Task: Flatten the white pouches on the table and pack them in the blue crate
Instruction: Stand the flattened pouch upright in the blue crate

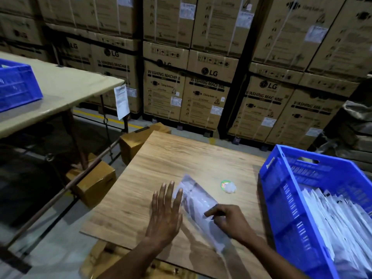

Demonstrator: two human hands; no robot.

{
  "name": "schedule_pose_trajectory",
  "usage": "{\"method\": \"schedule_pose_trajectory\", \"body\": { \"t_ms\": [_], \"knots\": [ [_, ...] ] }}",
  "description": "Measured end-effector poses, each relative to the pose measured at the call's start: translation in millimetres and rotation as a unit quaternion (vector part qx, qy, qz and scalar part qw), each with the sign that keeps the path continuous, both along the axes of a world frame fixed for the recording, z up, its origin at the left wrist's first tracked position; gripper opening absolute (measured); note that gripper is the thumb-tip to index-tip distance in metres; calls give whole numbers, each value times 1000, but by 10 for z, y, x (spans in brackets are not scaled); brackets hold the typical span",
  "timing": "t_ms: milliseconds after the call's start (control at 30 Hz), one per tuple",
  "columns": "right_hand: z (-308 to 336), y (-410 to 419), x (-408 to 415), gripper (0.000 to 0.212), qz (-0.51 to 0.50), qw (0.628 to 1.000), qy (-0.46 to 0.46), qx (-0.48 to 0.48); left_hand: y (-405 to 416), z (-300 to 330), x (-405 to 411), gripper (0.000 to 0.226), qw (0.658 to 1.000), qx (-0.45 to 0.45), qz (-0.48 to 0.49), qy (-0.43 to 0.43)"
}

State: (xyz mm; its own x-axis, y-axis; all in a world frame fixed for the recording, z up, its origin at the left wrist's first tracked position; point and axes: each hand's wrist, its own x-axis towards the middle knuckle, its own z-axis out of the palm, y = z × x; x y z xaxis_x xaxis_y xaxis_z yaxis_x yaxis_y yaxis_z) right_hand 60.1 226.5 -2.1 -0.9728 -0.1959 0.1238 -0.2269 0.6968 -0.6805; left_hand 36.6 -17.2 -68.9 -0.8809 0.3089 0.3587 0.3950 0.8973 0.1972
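Note:
A white pouch lies slanted on the wooden table, its far end towards the table's middle. My left hand is flat with straight fingers, its fingertips on the pouch's left edge. My right hand rests on the pouch's near half with curled fingers and the forefinger pointing left; it looks pinched on the pouch. The blue crate stands on the table's right side, with several white pouches stacked upright inside.
A small green-rimmed round lid with crumpled white material lies beyond the pouch. A second blue crate sits on a beige table at left. Cardboard boxes stand on the floor, and stacked washing machine cartons fill the background.

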Motion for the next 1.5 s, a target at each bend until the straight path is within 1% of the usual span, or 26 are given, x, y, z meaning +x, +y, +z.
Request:
{"method": "schedule_pose_trajectory", "body": {
  "t_ms": [67,100,133,167,200,233,267,300,333,367,400,500,567,600,633,667,700,767,833,867,933,1033,1133,1300,1400,1500],
  "knots": [
    [137,68,-78,42,8,989,-138,-59,-16,-121,6,72,999,4,-32,-26],
    [169,106,-113,40,17,979,-192,-65,-14,-184,0,70,998,-8,-47,-47],
    [171,145,-139,38,20,972,-226,-55,-9,-258,1,67,995,-32,-57,-71],
    [122,196,-179,36,11,973,-231,-24,1,-330,8,63,992,-60,-63,-93],
    [78,226,-211,34,-12,975,-218,41,10,-393,23,60,988,-87,-66,-114],
    [4,228,-218,31,-45,973,-181,136,18,-464,48,58,984,-107,-66,-127],
    [-100,200,-200,29,-86,960,-129,232,28,-508,71,57,982,-117,-67,-132],
    [-220,141,-152,29,-120,954,-73,264,50,-519,104,55,983,-117,-66,-129],
    [-370,64,-95,28,-127,957,-27,258,68,-506,135,52,985,-110,-62,-118],
    [-494,-44,-13,26,-111,961,7,251,93,-466,152,47,988,-101,-56,-106],
    [-648,-153,61,25,-77,964,20,255,119,-422,161,42,990,-90,-47,-95],
    [-993,-355,185,36,9,957,1,289,203,-355,115,34,994,-70,-45,-75],
    [-1087,-375,187,43,31,957,4,288,265,-375,59,39,989,-84,-75,-92],
    [-1115,-376,178,48,36,958,14,283,293,-408,14,43,985,-100,-93,-111],
    [-1094,-374,192,54,40,962,3,270,325,-447,-25,46,979,-117,-105,-132],
    [-1086,-383,194,58,28,969,10,247,346,-484,-56,49,974,-130,-110,-153],
    [-1065,-405,201,61,16,974,-5,225,360,-516,-74,50,970,-138,-110,-167],
    [-1064,-439,195,56,-7,976,-24,214,368,-566,-66,52,969,-137,-106,-178],
    [-1104,-482,186,50,-22,970,-36,241,342,-601,-31,54,972,-129,-99,-169],
    [-1139,-489,187,49,-36,963,-26,267,330,-599,-13,54,975,-121,-97,-160],
    [-1196,-460,224,50,-45,954,-10,297,309,-583,9,53,981,-104,-96,-136],
    [-1211,-329,286,57,-65,942,-13,330,287,-603,6,52,987,-77,-95,-104],
    [-1256,-210,338,64,-79,939,-21,333,255,-671,-9,55,987,-64,-95,-113],
    [-1241,-67,376,69,-90,937,-28,338,252,-704,-20,57,985,-62,-83,-140],
    [-1253,-64,379,69,-85,940,-41,329,251,-708,-18,58,985,-67,-76,-137],
    [-1240,-72,337,66,-89,932,-47,349,251,-709,-13,60,986,-72,-73,-130]
  ]
}}
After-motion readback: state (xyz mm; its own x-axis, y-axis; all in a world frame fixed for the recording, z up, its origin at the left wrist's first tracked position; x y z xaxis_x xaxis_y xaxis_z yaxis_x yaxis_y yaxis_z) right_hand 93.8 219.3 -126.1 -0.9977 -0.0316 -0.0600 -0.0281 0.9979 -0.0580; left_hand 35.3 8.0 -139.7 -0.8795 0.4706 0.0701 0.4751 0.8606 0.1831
